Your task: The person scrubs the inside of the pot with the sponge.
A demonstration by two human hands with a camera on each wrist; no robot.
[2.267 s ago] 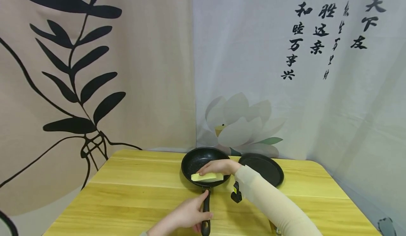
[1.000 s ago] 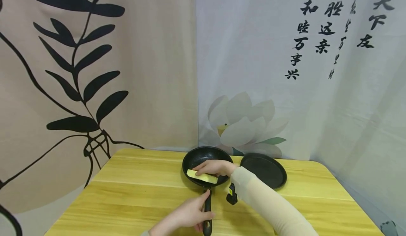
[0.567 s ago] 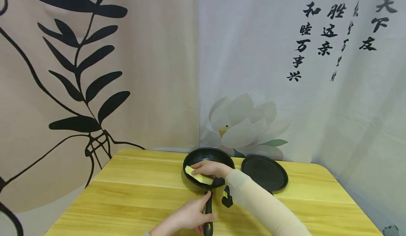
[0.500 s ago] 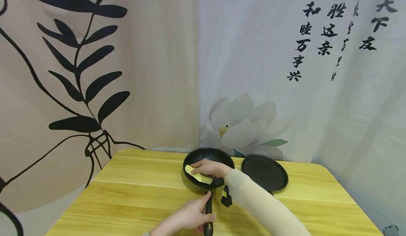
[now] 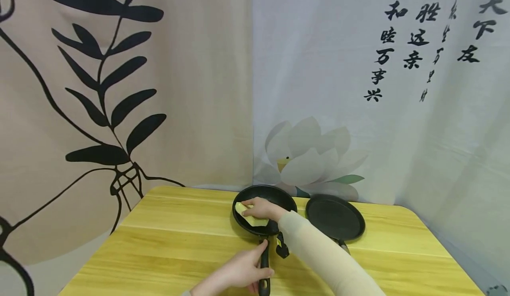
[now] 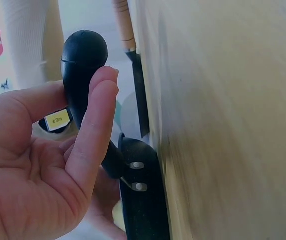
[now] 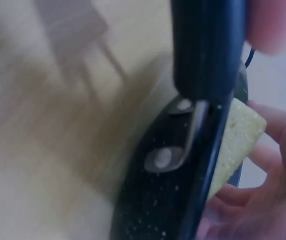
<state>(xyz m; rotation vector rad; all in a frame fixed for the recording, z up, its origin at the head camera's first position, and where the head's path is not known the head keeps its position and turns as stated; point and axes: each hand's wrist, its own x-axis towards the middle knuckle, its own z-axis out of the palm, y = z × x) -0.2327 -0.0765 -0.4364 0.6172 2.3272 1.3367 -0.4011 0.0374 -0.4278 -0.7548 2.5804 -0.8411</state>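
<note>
My left hand [image 5: 243,267] grips the black handle [image 5: 264,258] of a frying pan [image 5: 275,193] on the wooden table. In the left wrist view that hand [image 6: 48,165] has its fingers on either side of the handle [image 6: 80,70]. Inside the pan, my right hand [image 5: 263,209] holds a pale yellow sponge [image 5: 256,221] against the near left of the bowl, its left end angled up toward the rim. The right wrist view shows the sponge [image 7: 235,140] rising past the pan's dark rim, the fingers of the right hand [image 7: 282,185] behind it. The sponge's underside is hidden.
A flat black pan [image 5: 334,216] lies just right of the frying pan, its handle partly behind the right sleeve [image 5: 318,251]. A black wrist camera [image 5: 282,246] hangs by the right wrist. A printed curtain [image 5: 199,88] stands behind the table [image 5: 171,234].
My right hand has slid the sponge leftward in the pan and turned it, so its left end points farther up. The left hand keeps its grip on the handle. The head view has shifted slightly.
</note>
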